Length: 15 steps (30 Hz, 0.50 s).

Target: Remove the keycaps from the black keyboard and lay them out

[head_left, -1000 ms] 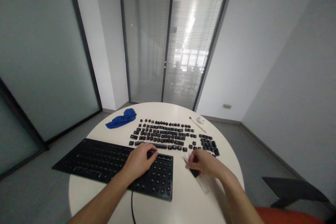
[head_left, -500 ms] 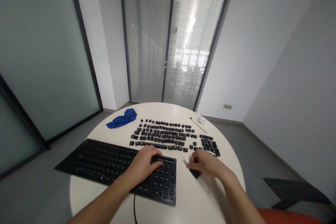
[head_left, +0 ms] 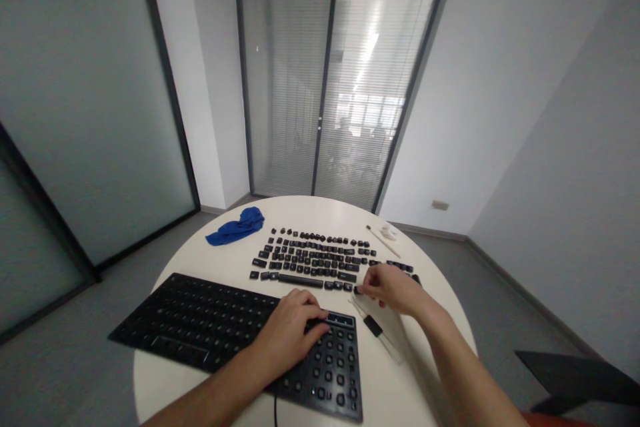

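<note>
A black keyboard [head_left: 220,320] stripped of its keycaps lies slanted along the near side of the table. My left hand [head_left: 293,327] grips its upper edge near the number pad, thumb on top and fingers at the far side. My right hand [head_left: 383,287] is pinched at the right end of the bottom row of loose keycaps [head_left: 313,257], with a black keycap [head_left: 357,290] at its fingertips. Just below that hand, a wire keycap puller [head_left: 373,327] with a black middle rests on the table. Part of the right-hand keycap group is hidden behind my right hand.
On the round cream table [head_left: 320,203] a crumpled blue cloth [head_left: 237,227] lies at the back left. A thin brush [head_left: 384,241] and a small white item [head_left: 389,232] are at the back right. A cable [head_left: 275,410] runs from the keyboard over the near side.
My right hand has left the keycap puller and moved up to the loose keycaps. The keyboard has slid right and closer, with my left hand still on it.
</note>
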Each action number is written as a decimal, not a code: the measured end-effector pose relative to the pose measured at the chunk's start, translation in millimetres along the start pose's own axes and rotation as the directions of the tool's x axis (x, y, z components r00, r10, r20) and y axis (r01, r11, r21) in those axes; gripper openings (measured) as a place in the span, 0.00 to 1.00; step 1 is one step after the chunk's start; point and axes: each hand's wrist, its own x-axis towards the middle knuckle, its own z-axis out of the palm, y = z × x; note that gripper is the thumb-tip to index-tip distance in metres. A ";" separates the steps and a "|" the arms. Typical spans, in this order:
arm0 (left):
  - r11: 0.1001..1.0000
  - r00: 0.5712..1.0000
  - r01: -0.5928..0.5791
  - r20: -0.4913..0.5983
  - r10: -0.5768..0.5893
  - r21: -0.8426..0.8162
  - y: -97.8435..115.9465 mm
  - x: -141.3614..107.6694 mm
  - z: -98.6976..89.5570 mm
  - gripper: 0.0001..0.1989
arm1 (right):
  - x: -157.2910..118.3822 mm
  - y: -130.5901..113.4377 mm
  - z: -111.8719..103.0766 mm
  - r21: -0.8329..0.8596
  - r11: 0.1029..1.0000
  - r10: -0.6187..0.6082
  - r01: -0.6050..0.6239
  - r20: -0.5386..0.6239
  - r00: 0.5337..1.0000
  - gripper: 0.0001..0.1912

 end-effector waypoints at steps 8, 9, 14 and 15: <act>0.993 0.988 -0.104 0.111 0.110 -0.056 8.9 -8.2 -12.0 0.20 | 75.2 36.1 -31.5 -0.145 0.927 0.286 -0.345 -0.322 0.903 0.13; 0.992 0.986 -0.108 0.122 0.114 -0.062 8.8 -8.5 -13.0 0.20 | 82.2 41.1 -32.3 -0.148 0.913 0.316 -0.379 -0.329 0.890 0.14; 0.990 0.978 -0.120 0.165 0.131 -0.074 7.3 -8.1 -17.1 0.20 | 106.5 61.8 -28.6 -0.157 0.861 0.415 -0.484 -0.334 0.846 0.15; 0.990 0.976 -0.118 0.173 0.129 -0.076 7.5 -8.1 -18.2 0.21 | 109.8 65.6 -27.1 -0.157 0.857 0.420 -0.491 -0.339 0.842 0.15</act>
